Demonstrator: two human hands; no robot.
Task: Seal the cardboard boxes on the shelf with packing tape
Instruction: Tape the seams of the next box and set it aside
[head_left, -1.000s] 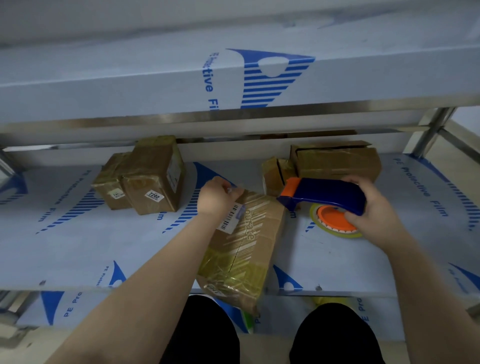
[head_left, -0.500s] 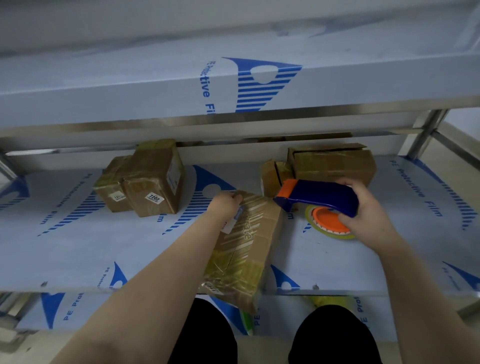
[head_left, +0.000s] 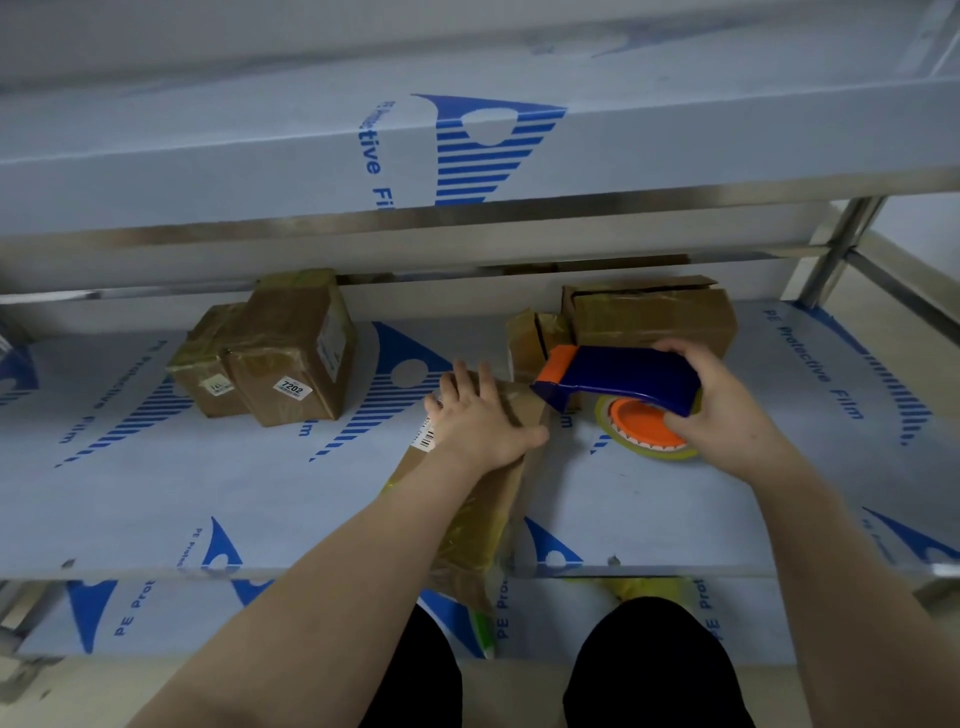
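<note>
Head view: left hand (head_left: 480, 421), grip wide, flat on long box (head_left: 489, 519); right hand (head_left: 722, 415), grip around tape dispenser (head_left: 623, 376).

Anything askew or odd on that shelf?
Yes. The long box under the left hand lies slanted, its near end overhanging the shelf front edge. The back box has a lifted flap.

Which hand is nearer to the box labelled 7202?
Left. The left hand rests on a long box right of the 7202 box; the right hand grips the tape dispenser farther right.
</note>
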